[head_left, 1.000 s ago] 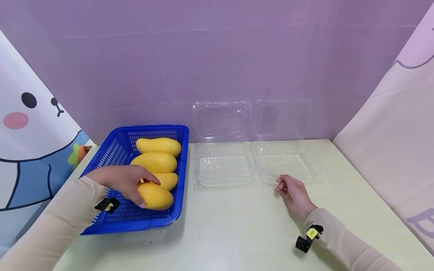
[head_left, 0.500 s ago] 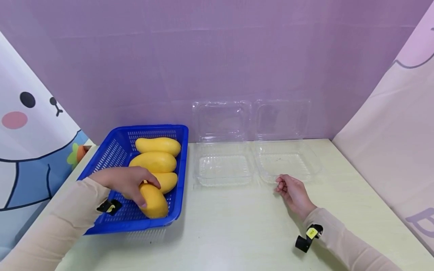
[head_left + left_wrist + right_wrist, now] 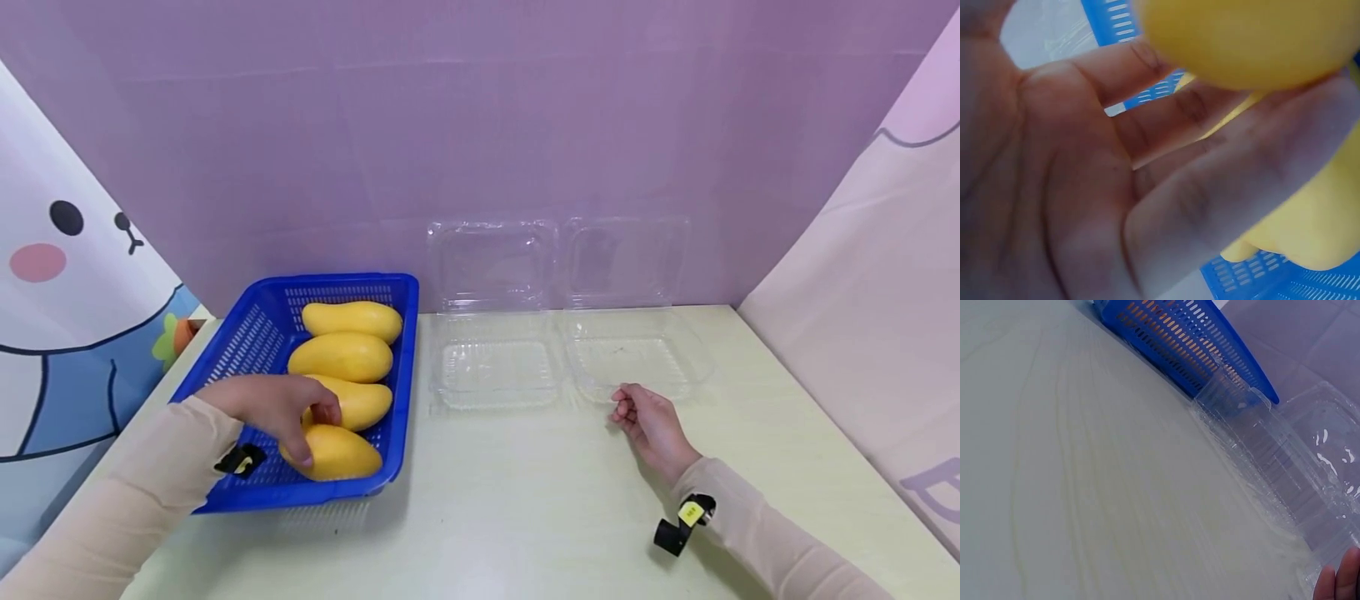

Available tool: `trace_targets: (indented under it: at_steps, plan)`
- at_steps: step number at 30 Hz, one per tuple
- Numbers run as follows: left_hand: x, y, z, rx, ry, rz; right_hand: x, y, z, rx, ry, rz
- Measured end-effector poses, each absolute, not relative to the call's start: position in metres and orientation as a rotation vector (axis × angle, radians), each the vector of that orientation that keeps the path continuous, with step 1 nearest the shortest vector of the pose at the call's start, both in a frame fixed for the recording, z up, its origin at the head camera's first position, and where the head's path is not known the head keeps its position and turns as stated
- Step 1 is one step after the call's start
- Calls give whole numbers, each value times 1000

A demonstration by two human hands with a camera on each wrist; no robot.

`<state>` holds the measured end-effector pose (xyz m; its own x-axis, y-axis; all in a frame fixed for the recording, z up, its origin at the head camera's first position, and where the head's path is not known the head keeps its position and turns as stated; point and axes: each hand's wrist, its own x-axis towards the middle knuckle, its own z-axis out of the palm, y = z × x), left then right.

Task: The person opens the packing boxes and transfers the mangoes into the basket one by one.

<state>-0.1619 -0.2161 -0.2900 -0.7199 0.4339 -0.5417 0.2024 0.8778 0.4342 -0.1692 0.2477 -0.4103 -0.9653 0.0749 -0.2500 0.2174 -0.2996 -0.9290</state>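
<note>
In the head view my left hand reaches into the blue basket and holds the nearest yellow mango, thumb on its near side and fingers over its far side. The left wrist view shows the fingers curved beneath a mango. Behind it more mangoes lie in a row across the basket. My right hand is at the front edge of the right clear plastic clamshell box, fingers loosely curled with nothing visible in them. Whether they touch the box I cannot tell.
A second clear clamshell box stands between the basket and the right box. Both lids are raised against the purple cloth at the back. The pale tabletop stretches in front of the boxes.
The nearest mango swung to point toward me, then turned back across the basket, a little lower than before. My left fingers shifted on it. The right hand has stayed in place.
</note>
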Motion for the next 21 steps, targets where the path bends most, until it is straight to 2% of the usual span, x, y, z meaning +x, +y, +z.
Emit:
trace_targets:
  at_steps: [21]
  plan:
    - [-165,-218,-302,472,2315,463,-170,247,-410,387,1779,-2441]
